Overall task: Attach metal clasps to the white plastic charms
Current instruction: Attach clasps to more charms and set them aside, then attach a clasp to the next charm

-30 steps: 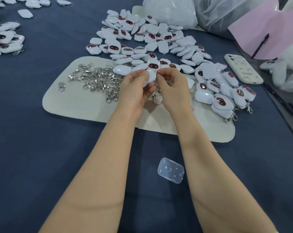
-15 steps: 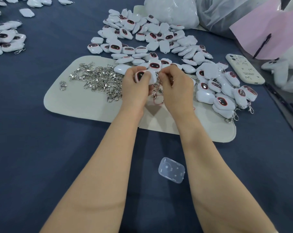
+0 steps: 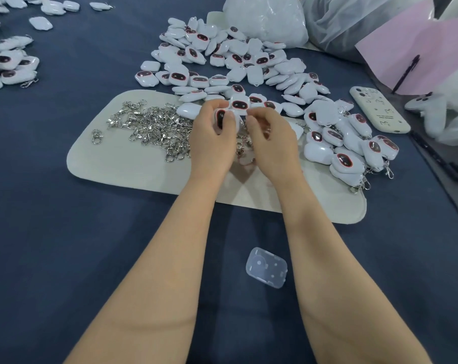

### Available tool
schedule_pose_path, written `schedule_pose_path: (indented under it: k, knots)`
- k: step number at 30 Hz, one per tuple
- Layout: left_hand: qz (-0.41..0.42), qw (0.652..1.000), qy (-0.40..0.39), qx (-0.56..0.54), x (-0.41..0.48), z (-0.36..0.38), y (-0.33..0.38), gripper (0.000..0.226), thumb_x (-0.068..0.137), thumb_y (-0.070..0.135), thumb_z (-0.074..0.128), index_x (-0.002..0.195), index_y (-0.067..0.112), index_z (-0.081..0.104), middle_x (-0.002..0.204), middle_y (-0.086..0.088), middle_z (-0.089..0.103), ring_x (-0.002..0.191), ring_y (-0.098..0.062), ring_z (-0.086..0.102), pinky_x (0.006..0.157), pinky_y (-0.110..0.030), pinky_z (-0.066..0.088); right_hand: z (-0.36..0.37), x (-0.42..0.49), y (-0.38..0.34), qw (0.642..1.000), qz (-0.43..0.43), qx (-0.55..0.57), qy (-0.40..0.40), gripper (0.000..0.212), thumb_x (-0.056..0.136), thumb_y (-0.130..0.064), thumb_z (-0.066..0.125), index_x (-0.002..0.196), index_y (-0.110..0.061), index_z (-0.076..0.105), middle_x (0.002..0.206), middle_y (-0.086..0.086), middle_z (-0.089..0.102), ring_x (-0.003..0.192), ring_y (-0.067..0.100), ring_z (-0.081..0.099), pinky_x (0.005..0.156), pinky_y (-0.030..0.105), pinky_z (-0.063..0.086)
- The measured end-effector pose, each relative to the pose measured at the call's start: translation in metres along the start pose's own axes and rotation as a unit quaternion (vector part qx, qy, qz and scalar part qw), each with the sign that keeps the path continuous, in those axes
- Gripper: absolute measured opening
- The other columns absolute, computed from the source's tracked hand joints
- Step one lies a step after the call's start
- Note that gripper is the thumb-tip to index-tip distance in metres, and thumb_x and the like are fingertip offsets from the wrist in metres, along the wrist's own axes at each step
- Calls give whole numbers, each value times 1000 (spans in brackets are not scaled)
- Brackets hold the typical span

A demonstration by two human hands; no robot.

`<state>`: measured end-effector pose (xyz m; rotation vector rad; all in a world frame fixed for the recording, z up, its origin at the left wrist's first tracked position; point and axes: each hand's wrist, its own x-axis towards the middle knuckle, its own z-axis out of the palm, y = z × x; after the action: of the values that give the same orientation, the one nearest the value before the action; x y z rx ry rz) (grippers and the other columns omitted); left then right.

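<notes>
Two hands meet over the pale mat point(image 3: 122, 166). The left hand point(image 3: 212, 137) grips a white charm point(image 3: 220, 119), dark face up, thumb across it. The right hand point(image 3: 272, 140) curls just beside it; whether it pinches anything I cannot tell. Loose clasps point(image 3: 157, 127) lie heaped left of the hands.

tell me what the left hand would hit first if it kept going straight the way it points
Probably the pile of charms just beyond it: the left hand, with one charm in its grip, points away from the person toward that pile. Its height is unclear, so it might pass over.
</notes>
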<state>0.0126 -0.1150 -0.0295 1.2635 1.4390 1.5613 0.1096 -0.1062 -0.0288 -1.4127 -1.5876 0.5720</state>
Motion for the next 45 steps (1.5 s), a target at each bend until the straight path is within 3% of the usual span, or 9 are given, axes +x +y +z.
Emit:
schedule_pose_path:
  k: [5,9,14,18,23,31,35,39,45]
  knots:
    - [-19,999,-26,-27,-1,2,0,40,98,18,38,137,24,47,111,-10,63,104,-27,59,97,-47,46,-2,1,-3,997,16,56,-47,19,92,-19,58,111,-17,60,83,-14,58,72,-4,57,68,9,44]
    - [-64,995,-17,-69,-2,5,0,44,98,24,42,142,20,36,109,9,55,92,-15,64,94,-44,50,-10,6,-2,985,53,94,134,15,90,-17,59,100,-23,50,81,-11,55,65,4,57,67,24,50]
    - [-105,990,19,-87,1,2,-3,19,96,18,44,114,17,51,116,2,55,94,-16,63,95,-44,50,-30,15,12,896,160,285,300,42,93,-8,51,131,-19,36,132,8,49,97,7,64,87,25,53]
    - [-124,982,51,-136,4,1,-4,13,96,12,42,102,18,52,110,-2,57,70,-6,60,75,-30,51,-19,6,4,952,54,141,267,62,93,3,44,148,-14,21,156,9,7,107,-32,30,91,4,40]
    - [-141,971,87,-172,7,2,-5,15,94,6,41,102,11,53,102,-3,58,62,-4,58,56,-18,45,1,4,3,983,-10,-174,58,35,94,-8,43,125,-15,57,141,8,44,135,25,33,110,26,23]
    - [-130,976,87,-154,9,4,-7,15,92,6,41,95,13,54,97,-3,58,64,-8,60,56,-23,45,21,11,10,935,74,-335,-88,40,98,-27,37,136,-21,46,159,4,13,146,29,-1,115,55,-2]
    - [-123,979,88,-137,8,4,-7,15,92,7,42,94,15,55,82,5,59,63,-9,60,63,-28,47,15,11,6,970,54,-238,8,37,99,-25,39,133,-20,48,145,6,39,138,25,26,114,44,17]
    - [-95,990,61,-89,7,3,-7,16,92,9,45,98,19,57,96,4,59,92,-24,63,90,-47,51,-2,11,-5,991,52,18,123,23,95,-14,46,116,-18,53,109,2,56,79,0,52,68,9,38]
    - [-77,995,-20,-66,-1,5,-1,25,93,30,56,117,22,57,102,6,62,95,-20,65,90,-47,52,-9,1,-6,979,110,158,58,22,91,-18,58,110,-26,50,99,-5,68,84,7,62,83,30,52]
